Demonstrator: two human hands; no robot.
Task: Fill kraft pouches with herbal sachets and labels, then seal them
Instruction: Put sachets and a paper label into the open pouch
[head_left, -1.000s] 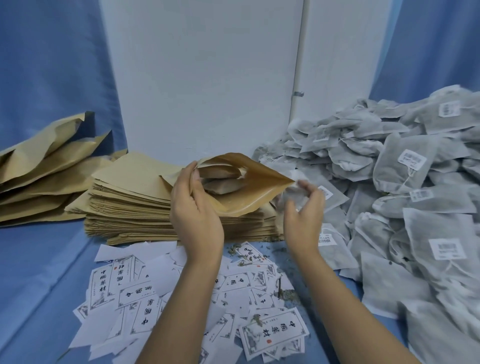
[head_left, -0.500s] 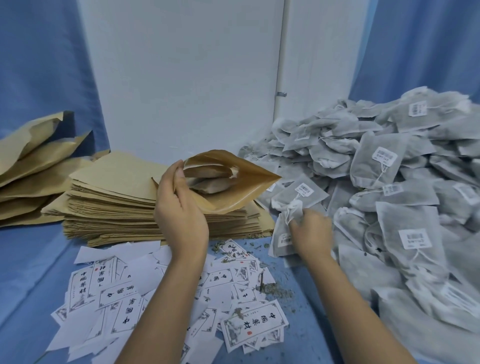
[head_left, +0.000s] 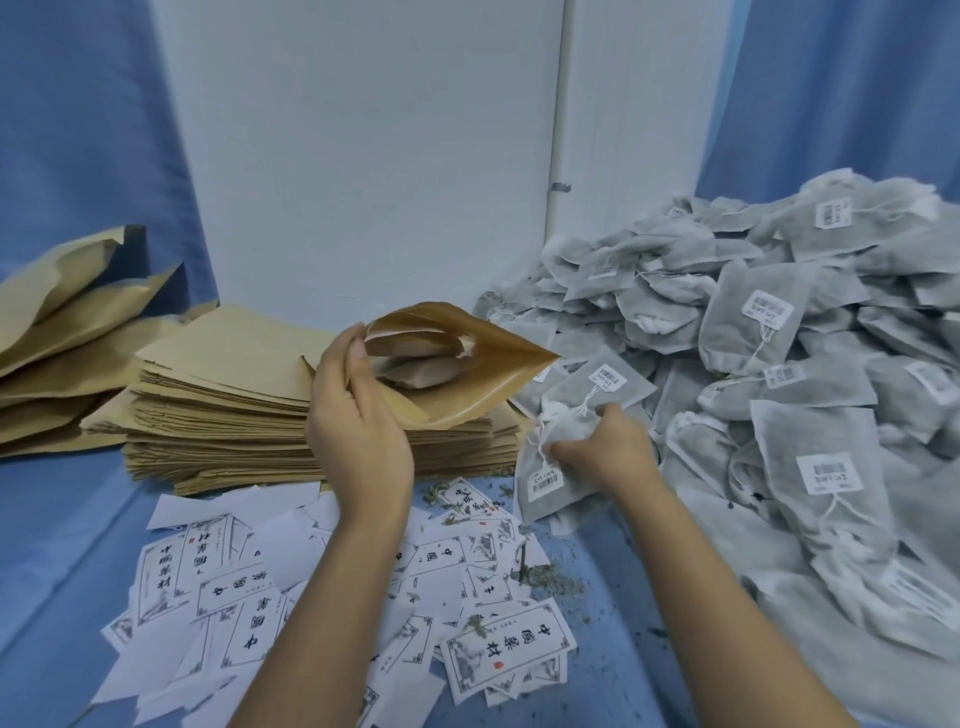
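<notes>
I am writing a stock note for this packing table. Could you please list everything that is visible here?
open pouch: one, brown, held up over the stack, sachets inside
flat pouch stack: many, tan, centre-left
loose pouches: several, tan, far left
sachet pile: many, grey, right
gripped sachet: one, grey, at pile's edge
labels: many, white with black print, front
herb crumbs: scattered, green-grey, among labels
cloth: one, blue, underneath everything
left hand: one, fingers pinch the open pouch's rim
right hand: one, fingers grip the sachet

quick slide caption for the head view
Left hand holds a kraft pouch open; right hand grips a sachet beside the pile.
</notes>
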